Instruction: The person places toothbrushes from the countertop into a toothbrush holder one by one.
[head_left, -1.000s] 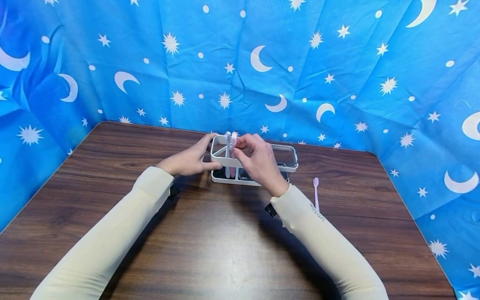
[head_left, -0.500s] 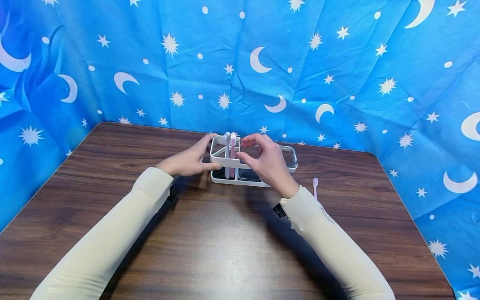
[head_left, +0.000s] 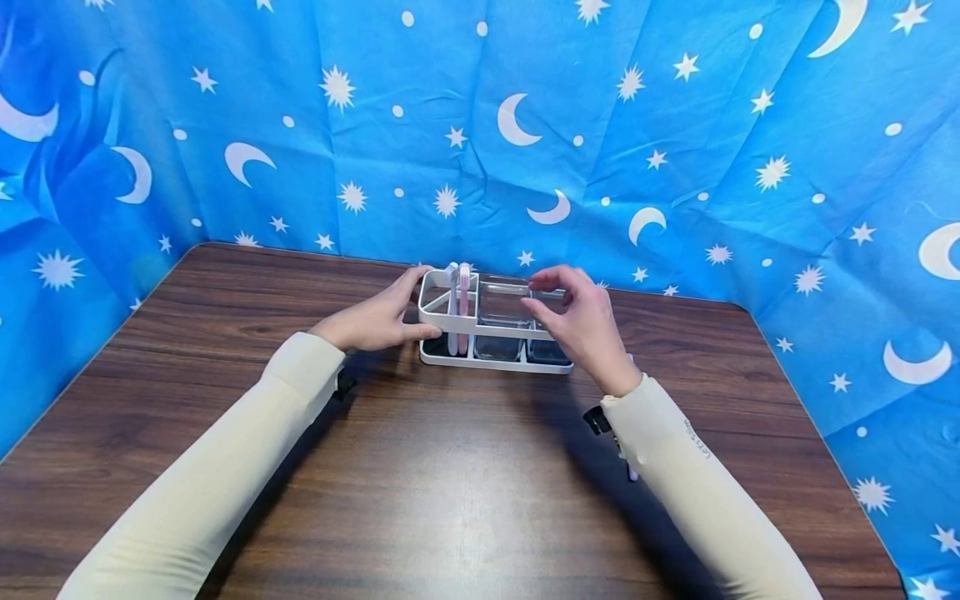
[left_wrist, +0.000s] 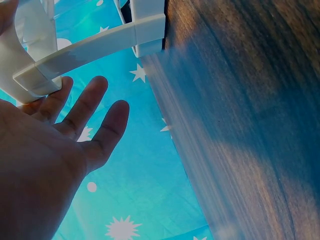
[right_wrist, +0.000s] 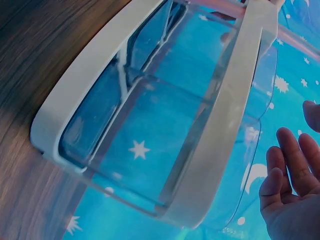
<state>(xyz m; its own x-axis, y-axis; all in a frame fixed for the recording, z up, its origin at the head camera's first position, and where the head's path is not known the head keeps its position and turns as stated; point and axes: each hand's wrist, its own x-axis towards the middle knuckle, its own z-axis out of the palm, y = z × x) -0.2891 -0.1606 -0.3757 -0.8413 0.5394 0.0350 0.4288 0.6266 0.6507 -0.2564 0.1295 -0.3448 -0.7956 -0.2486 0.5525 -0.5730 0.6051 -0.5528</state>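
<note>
A white toothbrush holder with an upper rim and a base stands near the table's back edge. In its left section a pale toothbrush and a pink toothbrush stand upright. My left hand grips the holder's left end by the rim, thumb in front and fingers behind; the left wrist view has the rim at the fingertips. Above the holder's right part is my right hand, fingers loosely bent and holding nothing. In the right wrist view that hand is apart from the rim.
Clear cups fill the holder's middle and right sections. Another toothbrush lies on the brown table, mostly hidden under the right sleeve. A blue cloth with moons and stars hangs behind the table.
My right hand has let go of the pink toothbrush, which stays upright in the holder, and has moved to the right. The left hand keeps its place.
</note>
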